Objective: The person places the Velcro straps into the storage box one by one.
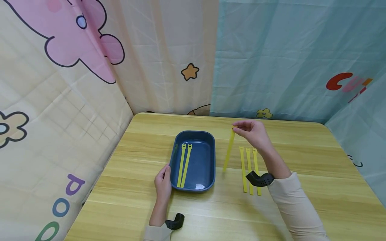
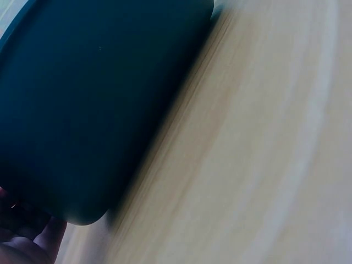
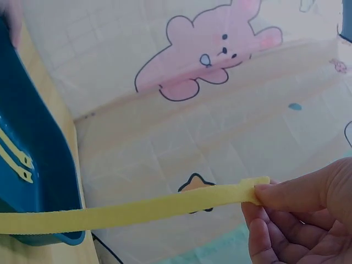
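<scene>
My right hand pinches the slotted head end of a yellow hook-and-loop cable tie between thumb and fingertips. The strap hangs down over the table, right of a blue tray; in the right wrist view the held strap stretches left from the fingers across the tray's corner. With my left hand I grip the tray's left wall near its front corner. Two similar yellow ties lie side by side inside the tray, toward its left. In the left wrist view the tray's dark outer side fills the upper left.
Three more yellow ties lie in a row on the wooden table, under and beside my right wrist, which partly covers them. Printed curtains hang behind the table and along its sides. Each wrist wears a black device.
</scene>
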Demonstrator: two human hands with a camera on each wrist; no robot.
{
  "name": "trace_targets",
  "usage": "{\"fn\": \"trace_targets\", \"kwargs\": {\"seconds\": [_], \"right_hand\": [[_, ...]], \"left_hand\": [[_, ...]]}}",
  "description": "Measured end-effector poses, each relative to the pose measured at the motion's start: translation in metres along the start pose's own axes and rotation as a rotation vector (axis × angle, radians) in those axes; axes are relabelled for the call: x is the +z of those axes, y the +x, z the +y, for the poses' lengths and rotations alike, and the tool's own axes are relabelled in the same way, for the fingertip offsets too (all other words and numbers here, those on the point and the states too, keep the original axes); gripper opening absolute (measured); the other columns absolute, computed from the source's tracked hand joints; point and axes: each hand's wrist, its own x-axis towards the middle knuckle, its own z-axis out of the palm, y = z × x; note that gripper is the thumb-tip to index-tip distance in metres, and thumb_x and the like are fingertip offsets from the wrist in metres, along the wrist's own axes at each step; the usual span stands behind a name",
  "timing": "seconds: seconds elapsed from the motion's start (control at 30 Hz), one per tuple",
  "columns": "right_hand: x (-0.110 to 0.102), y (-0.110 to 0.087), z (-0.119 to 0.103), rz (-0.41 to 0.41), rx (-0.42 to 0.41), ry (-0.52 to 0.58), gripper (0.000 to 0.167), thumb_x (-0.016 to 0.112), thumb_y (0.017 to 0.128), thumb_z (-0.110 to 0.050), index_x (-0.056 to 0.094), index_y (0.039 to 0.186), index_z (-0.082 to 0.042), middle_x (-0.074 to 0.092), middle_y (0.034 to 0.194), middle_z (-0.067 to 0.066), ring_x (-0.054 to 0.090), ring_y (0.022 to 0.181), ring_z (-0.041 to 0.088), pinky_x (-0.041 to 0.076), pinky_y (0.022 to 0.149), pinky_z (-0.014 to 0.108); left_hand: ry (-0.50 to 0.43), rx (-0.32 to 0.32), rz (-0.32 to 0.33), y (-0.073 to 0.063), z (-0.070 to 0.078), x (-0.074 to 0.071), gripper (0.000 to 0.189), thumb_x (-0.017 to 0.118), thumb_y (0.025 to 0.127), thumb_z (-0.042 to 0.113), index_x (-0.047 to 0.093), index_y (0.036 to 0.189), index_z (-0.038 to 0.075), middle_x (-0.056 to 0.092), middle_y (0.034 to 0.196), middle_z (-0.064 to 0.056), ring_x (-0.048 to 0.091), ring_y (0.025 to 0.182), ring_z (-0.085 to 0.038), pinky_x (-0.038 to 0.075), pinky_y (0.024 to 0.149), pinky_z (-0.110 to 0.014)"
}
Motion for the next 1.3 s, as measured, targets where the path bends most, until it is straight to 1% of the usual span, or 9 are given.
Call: {"fn": "trace_targets", "kwargs": {"seconds": [0.2, 0.4, 0.6, 0.63, 0.77, 0.87, 0.97, 1.17, 1.3], "right_hand": [[-0.001, -0.003, -0.009, 0.008, -0.064, 0.056, 0.026, 0.067, 0.085, -0.014, 0.065, 0.102, 0.005, 0.067, 0.092, 0.01, 0.06, 0.076, 0.011, 0.05, 0.067, 0.02], [-0.001, -0.007, -0.015, 0.013, -0.095, 0.137, 0.026, 0.068, 0.083, -0.013, 0.065, 0.102, 0.005, 0.067, 0.088, 0.001, 0.061, 0.079, 0.016, 0.05, 0.069, 0.021], [0.005, -0.007, -0.016, 0.009, -0.08, 0.205, 0.03, 0.068, 0.083, -0.013, 0.064, 0.104, 0.007, 0.067, 0.088, 0.0, 0.061, 0.08, 0.014, 0.05, 0.072, 0.022], [0.007, -0.006, -0.015, 0.007, -0.079, 0.214, 0.031, 0.068, 0.083, -0.013, 0.063, 0.104, 0.009, 0.067, 0.088, 0.0, 0.061, 0.079, 0.013, 0.05, 0.072, 0.022], [0.016, -0.004, -0.01, -0.003, -0.079, 0.261, 0.03, 0.069, 0.083, -0.01, 0.063, 0.104, 0.01, 0.067, 0.087, 0.001, 0.062, 0.079, 0.014, 0.051, 0.073, 0.024], [0.024, -0.002, -0.006, -0.014, -0.078, 0.283, 0.029, 0.069, 0.083, -0.009, 0.063, 0.104, 0.01, 0.067, 0.087, 0.001, 0.062, 0.08, 0.017, 0.051, 0.074, 0.025], [0.033, -0.001, -0.003, -0.027, -0.064, 0.289, 0.028, 0.068, 0.083, -0.007, 0.063, 0.104, 0.01, 0.067, 0.087, 0.002, 0.063, 0.081, 0.019, 0.051, 0.074, 0.024], [0.053, 0.001, 0.001, -0.046, -0.019, 0.311, 0.026, 0.067, 0.083, -0.005, 0.064, 0.104, 0.009, 0.066, 0.09, 0.008, 0.063, 0.082, 0.02, 0.051, 0.076, 0.027], [0.067, 0.002, 0.002, -0.06, 0.005, 0.318, 0.024, 0.067, 0.082, -0.004, 0.065, 0.103, 0.007, 0.067, 0.091, 0.01, 0.063, 0.082, 0.021, 0.051, 0.075, 0.028]], "left_hand": [[-0.006, -0.011, -0.013, 0.0, 0.001, 0.0, 0.029, 0.049, 0.095, 0.008, 0.058, 0.117, -0.01, 0.056, 0.121, -0.02, 0.048, 0.117, -0.025, 0.039, 0.095, -0.033], [-0.01, -0.006, -0.012, -0.001, 0.003, 0.0, 0.029, 0.048, 0.095, 0.007, 0.057, 0.116, -0.011, 0.055, 0.121, -0.022, 0.047, 0.117, -0.029, 0.039, 0.095, -0.032], [-0.003, -0.004, -0.014, -0.007, 0.025, 0.001, 0.027, 0.046, 0.093, -0.001, 0.055, 0.114, -0.017, 0.054, 0.119, -0.028, 0.047, 0.116, -0.033, 0.04, 0.094, -0.033], [-0.005, -0.006, -0.014, -0.007, 0.025, 0.0, 0.027, 0.046, 0.093, -0.002, 0.055, 0.114, -0.017, 0.054, 0.119, -0.028, 0.047, 0.116, -0.033, 0.04, 0.094, -0.033], [-0.021, -0.005, -0.009, -0.003, 0.01, 0.0, 0.028, 0.047, 0.094, 0.002, 0.056, 0.115, -0.014, 0.055, 0.12, -0.025, 0.047, 0.116, -0.031, 0.041, 0.093, -0.027], [-0.015, -0.007, -0.002, -0.001, 0.0, 0.0, 0.029, 0.048, 0.094, 0.006, 0.058, 0.115, -0.012, 0.055, 0.12, -0.023, 0.048, 0.117, -0.029, 0.04, 0.094, -0.027], [-0.003, -0.005, -0.001, -0.002, 0.0, 0.0, 0.03, 0.048, 0.095, 0.007, 0.057, 0.116, -0.011, 0.055, 0.12, -0.023, 0.047, 0.117, -0.029, 0.04, 0.094, -0.028], [0.007, -0.002, -0.003, -0.002, 0.002, -0.001, 0.03, 0.048, 0.095, 0.008, 0.057, 0.116, -0.011, 0.055, 0.12, -0.023, 0.048, 0.116, -0.029, 0.041, 0.091, -0.021], [-0.015, 0.002, -0.004, -0.002, 0.005, 0.0, 0.029, 0.048, 0.094, 0.006, 0.057, 0.115, -0.012, 0.055, 0.12, -0.023, 0.048, 0.116, -0.029, 0.041, 0.088, -0.016]]}}
